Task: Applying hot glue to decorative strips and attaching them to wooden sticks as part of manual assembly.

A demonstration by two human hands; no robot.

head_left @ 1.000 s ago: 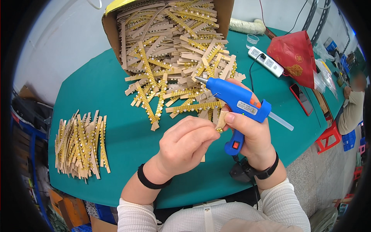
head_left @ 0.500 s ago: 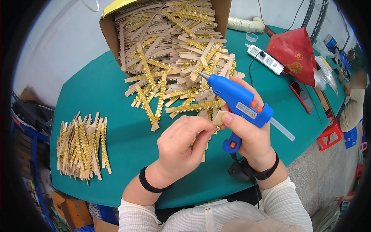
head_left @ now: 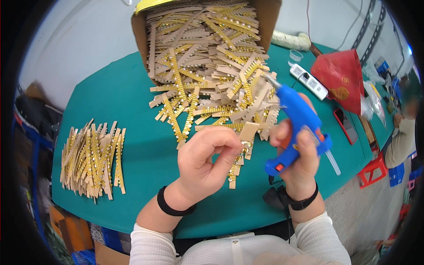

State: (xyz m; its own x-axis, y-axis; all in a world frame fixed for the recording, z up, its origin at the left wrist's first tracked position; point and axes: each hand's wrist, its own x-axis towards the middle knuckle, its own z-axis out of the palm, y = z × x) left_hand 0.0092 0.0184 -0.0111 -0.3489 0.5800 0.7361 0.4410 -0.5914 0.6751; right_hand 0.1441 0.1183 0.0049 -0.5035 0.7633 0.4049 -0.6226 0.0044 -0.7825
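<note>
My right hand (head_left: 301, 159) is wrapped round the handle of a blue glue gun (head_left: 300, 108), whose metal nozzle points up and left toward the loose strips. A clear glue stick (head_left: 333, 162) juts from its back end. The gun and fingers are slightly blurred. My left hand (head_left: 205, 159) is closed, thumb and forefinger pinching a tan strip (head_left: 249, 131) with beaded trim. Its bare tan end sticks up past the fingertips, apart from the gun. Part of the strip is hidden by the fingers and merges with others behind.
An open cardboard box (head_left: 142, 48) on the green table (head_left: 145, 176) spills gold-trimmed strips (head_left: 176, 79) toward me. A tidier strip pile (head_left: 92, 161) lies left. Rightward are a white power strip (head_left: 309, 81), red bag (head_left: 338, 79) and phone (head_left: 345, 126). Another person (head_left: 401, 141) sits far right.
My right hand has let go of the strip's end and moved right with the glue gun. The left hand keeps its pinch nearly in place. The view has shifted slightly.
</note>
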